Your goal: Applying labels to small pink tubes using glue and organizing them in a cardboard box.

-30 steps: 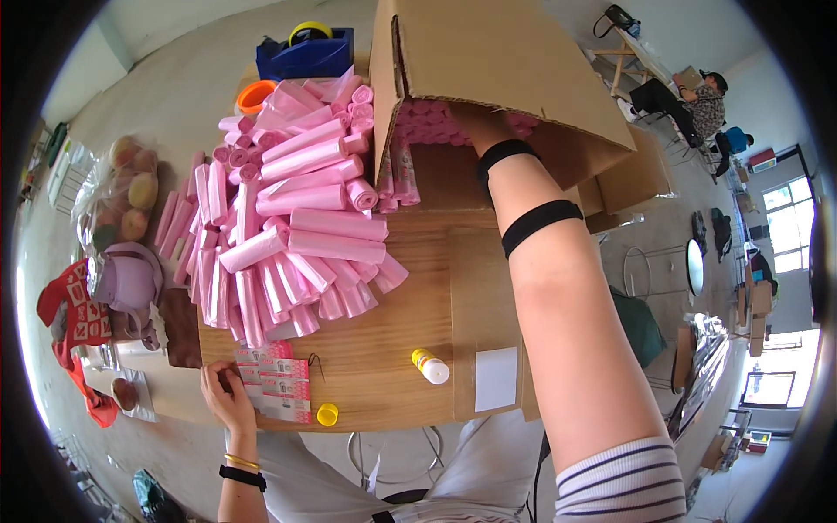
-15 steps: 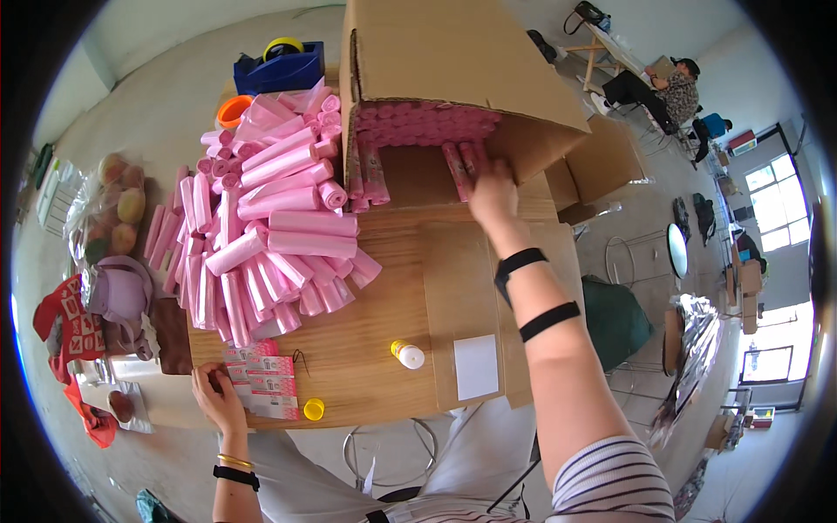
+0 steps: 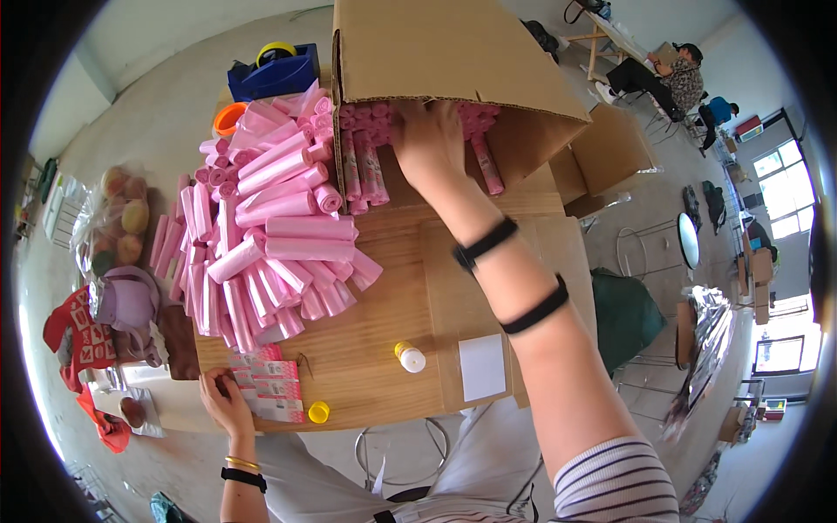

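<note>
The right hand (image 3: 429, 144) is placed at twelve o'clock of the view, inside the mouth of a cardboard box (image 3: 453, 52); its fingertips are partly hidden, so whether its grip is closed on anything cannot be told. Stacked pink rolls (image 3: 366, 122) are seen inside the box, around the hand. A few labelled rolls (image 3: 372, 179) are leaned at the mouth at eleven o'clock, and a single labelled roll (image 3: 488, 166) is leaned there at one o'clock. The left hand (image 3: 228, 403) is rested at eight o'clock by the edge of the table (image 3: 384, 288), its grip loosely curled with thumb and fingers slightly apart, and nothing is seen held. Just beside it, printed labels (image 3: 276, 390) are laid out in rows. The table is covered at ten o'clock by a large heap of pink rolls (image 3: 288, 202). A yellow cap (image 3: 319, 412) is set at seven o'clock, a white-capped yellow bottle (image 3: 410, 357) is laid at six, and a white paper sheet (image 3: 482, 368) is placed at five. A blue tape dispenser (image 3: 275, 71) is stood at eleven o'clock.
</note>
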`<state>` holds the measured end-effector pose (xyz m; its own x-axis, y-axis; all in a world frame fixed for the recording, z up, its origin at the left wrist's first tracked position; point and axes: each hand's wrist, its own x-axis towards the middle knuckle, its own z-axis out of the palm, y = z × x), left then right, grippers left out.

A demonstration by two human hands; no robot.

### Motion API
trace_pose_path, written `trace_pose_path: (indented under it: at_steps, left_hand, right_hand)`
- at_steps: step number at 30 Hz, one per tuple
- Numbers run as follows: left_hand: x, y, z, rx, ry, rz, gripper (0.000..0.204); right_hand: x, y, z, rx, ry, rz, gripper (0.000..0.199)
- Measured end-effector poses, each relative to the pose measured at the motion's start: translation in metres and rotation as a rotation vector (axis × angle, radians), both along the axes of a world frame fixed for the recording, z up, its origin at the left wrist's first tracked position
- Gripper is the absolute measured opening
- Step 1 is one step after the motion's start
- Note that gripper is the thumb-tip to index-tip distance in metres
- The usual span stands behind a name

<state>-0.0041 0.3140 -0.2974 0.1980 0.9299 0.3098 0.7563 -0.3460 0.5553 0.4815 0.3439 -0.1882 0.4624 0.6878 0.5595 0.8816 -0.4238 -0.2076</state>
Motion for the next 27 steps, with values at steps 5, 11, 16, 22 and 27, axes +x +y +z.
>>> trace_pose_path:
  at_steps: [5,11,16,22,27]
  left_hand:
    - [0.008,0.003,0.003,-0.093,-0.026,0.031,0.004]
    - [0.003,0.000,0.005,-0.090,-0.009,0.027,0.005]
    - [0.012,0.003,0.008,-0.102,-0.023,-0.008,0.006]
    - [0.002,-0.004,0.006,-0.002,-0.005,0.017,0.006]
    - [0.008,0.002,0.004,-0.021,-0.020,-0.025,0.007]
  right_hand:
    - [0.057,0.084,-0.029,0.092,-0.202,-0.037,0.033]
    - [0.071,0.114,-0.032,0.015,-0.183,0.035,0.032]
    - [0.096,0.091,-0.020,0.090,-0.298,0.203,0.032]
    - [0.055,-0.045,-0.025,-0.242,0.105,-0.226,0.040]
    - [0.067,-0.101,-0.094,-0.313,-0.008,-0.378,0.056]
